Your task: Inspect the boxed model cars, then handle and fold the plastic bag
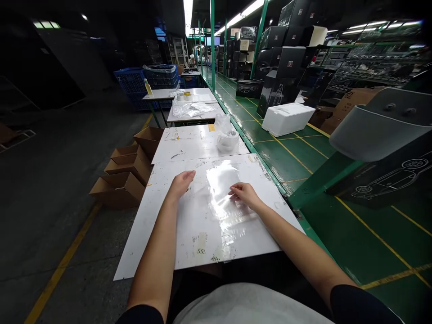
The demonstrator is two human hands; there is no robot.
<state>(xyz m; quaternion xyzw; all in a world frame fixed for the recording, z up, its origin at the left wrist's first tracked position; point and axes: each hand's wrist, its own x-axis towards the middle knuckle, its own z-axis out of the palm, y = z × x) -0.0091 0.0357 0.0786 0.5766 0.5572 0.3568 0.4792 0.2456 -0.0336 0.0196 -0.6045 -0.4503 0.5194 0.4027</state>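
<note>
Clear plastic bags point(222, 189) lie flat on the white table point(189, 216), shining under the lights. My right hand point(245, 194) is over the right part of the bags, its fingers bent and slightly apart, with nothing visible in them. To the left of the bags, my left hand point(182, 183) hovers above the bare tabletop, fingers together and thumb side up; whether something small is between them cannot be made out.
A roll in clear wrap point(227, 140) stands farther along the tables. Open cardboard boxes point(118, 189) sit on the floor at the left. A green beam point(276, 184) edges the right side. A white foam box point(288, 118) stands beyond it.
</note>
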